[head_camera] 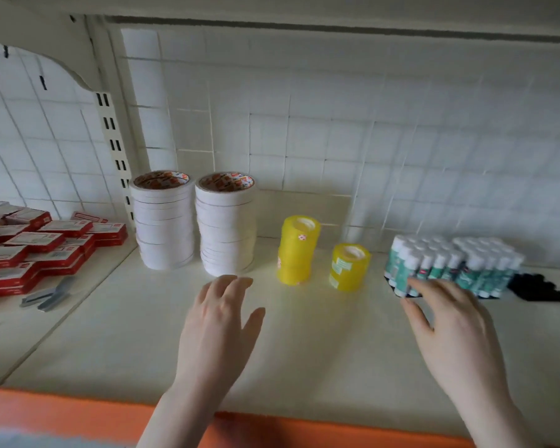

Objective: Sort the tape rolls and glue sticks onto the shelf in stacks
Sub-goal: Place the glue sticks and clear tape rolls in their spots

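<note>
While left hand [222, 321] hovers empty, fingers spread, right hand [450, 321] fingers, loose, apparently touch glue sticks [450, 261], squaring block beside tape stacks [194, 221].

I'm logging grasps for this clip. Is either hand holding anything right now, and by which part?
Nothing is held. The left hand hovers open; the right hand's fingers reach the glue sticks without gripping.

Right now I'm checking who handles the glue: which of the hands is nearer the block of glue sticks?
Right. The right hand reaches the front of the block of glue sticks, fingertips at it. The left hand hovers well to its left, before the white tape stacks.
</note>
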The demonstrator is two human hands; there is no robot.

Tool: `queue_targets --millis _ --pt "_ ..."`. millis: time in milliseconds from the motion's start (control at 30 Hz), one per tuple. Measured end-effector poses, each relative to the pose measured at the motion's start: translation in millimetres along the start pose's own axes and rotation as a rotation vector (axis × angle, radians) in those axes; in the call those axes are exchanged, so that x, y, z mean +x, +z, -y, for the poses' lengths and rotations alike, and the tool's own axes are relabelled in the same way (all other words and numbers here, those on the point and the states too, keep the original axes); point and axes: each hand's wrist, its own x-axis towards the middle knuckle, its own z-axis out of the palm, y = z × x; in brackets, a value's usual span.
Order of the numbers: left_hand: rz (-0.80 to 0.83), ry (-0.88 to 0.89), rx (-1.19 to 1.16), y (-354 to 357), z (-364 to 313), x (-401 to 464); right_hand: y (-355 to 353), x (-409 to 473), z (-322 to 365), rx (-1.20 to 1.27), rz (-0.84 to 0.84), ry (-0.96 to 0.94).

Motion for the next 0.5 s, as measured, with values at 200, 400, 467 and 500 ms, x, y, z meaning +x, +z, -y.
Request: queue_targets --millis 200,400,467,500 --pt "0.059 0.099 -0.061 45 -109 -22 -59 -46 -106 -0.116 -0.057 0.133" --pt "0.131 0.189 -0.144 107 -259 -63 -134 -91 -238 -0.245 -0.139 0.227" --pt "0.152 0.224 -0.174 126 -313 -75 -158 -101 -285 -0.285 -0.134 0.256" --pt "0.165 0.246 -0.186 136 -338 -81 -169 -106 -307 -0.294 -0.127 0.273"
